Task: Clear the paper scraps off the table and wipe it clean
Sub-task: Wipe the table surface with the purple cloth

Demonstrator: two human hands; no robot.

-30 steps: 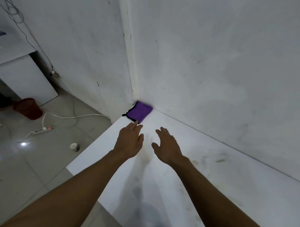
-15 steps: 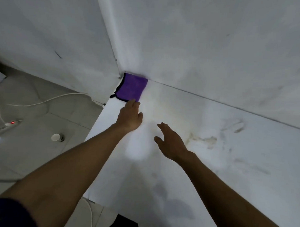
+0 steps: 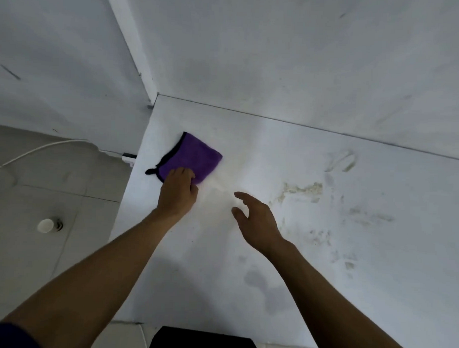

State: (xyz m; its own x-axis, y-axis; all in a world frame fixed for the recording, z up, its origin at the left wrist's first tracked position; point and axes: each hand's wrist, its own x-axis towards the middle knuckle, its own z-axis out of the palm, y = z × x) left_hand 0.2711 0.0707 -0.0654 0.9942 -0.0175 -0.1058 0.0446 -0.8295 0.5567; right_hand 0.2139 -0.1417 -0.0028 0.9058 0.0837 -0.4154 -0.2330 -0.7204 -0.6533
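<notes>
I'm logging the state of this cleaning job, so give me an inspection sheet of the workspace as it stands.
Surface: white table, yellowish stains and grey smudges right of centre.
Job's things: purple cloth flat on the table near the left edge; paper scraps, nothing seen.
Clutter: nothing seen on the table.
Hands: left hand grips the cloth's near edge, fingers curled; right hand open, holding nothing.
Cables: white cable across the floor to a plug by the table edge.
Surroundings: white walls, tiled floor, a small white cup on the floor.
</notes>
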